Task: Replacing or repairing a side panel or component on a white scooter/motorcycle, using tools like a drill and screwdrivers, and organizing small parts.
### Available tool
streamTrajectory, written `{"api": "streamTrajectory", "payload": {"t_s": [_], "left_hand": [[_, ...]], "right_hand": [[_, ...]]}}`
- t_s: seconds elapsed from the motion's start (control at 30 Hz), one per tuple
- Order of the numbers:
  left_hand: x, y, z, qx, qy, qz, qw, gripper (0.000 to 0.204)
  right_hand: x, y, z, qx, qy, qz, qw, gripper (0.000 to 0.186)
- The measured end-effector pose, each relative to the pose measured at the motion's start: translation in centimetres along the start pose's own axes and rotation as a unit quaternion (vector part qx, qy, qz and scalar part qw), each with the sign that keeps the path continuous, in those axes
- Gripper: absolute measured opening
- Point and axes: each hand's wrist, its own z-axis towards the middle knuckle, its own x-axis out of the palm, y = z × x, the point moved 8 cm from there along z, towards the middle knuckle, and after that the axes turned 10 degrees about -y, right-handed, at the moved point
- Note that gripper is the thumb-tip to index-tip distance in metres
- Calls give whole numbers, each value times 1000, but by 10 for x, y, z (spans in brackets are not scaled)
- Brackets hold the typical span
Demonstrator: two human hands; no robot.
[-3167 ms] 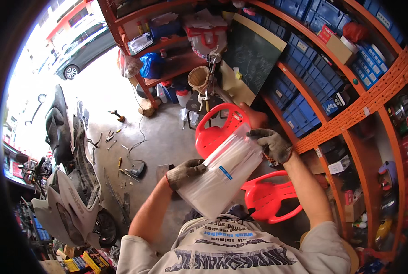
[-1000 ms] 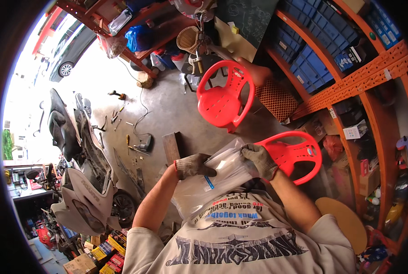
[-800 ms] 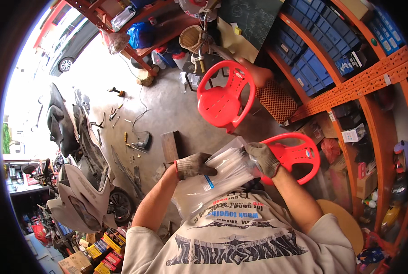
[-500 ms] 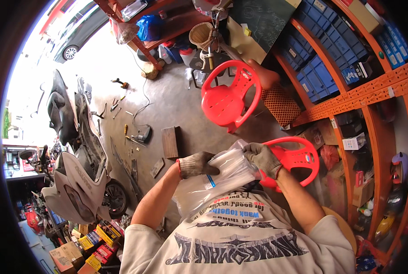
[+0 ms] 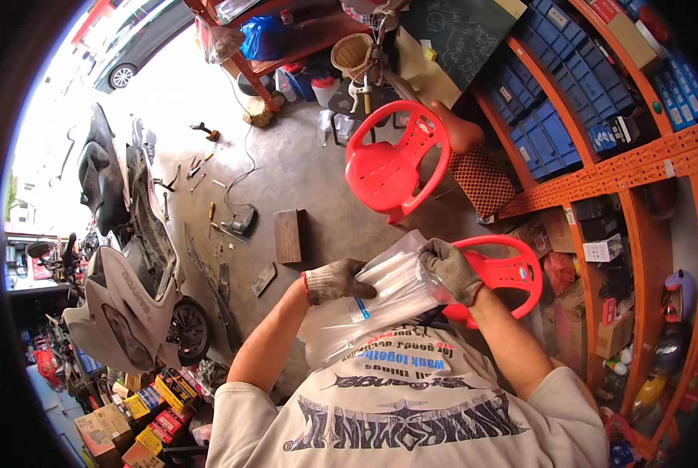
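Observation:
In front of my chest I hold a clear plastic bag (image 5: 329,331) with a small blue label, packed with long thin white strips (image 5: 399,282) that look like cable ties. My left hand (image 5: 336,281), in a grey work glove with a red cuff, is closed on the bag's left side, thumb on top. Gloved too, my right hand (image 5: 450,271) pinches the bag's upper right end; its fingertips are partly hidden by the plastic and glove.
Two red plastic chairs (image 5: 390,173) stand ahead and to the right. Orange shelving (image 5: 614,171) with blue bins lines the right. A partly stripped scooter (image 5: 130,300) is at left. Between lie a wooden block (image 5: 288,236), a power drill (image 5: 242,221) and hand tools. Cartons (image 5: 103,429) sit lower left.
My right hand has shifted slightly right and the bag's upper end is spread a little more, showing the strips more clearly. The left hand keeps its hold. The view has tilted slightly.

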Motion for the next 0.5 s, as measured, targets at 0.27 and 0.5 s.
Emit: {"api": "streamTrajectory", "payload": {"t_s": [0.27, 0.5], "left_hand": [[1, -4, -3, -8, 15, -2, 1000, 55], [5, -2, -1, 2, 27, -28, 999, 57]], "right_hand": [[-26, 11, -1, -16, -110, 76, 991, 9], [-46, 17, -6, -48, -205, 88, 974, 10]]}}
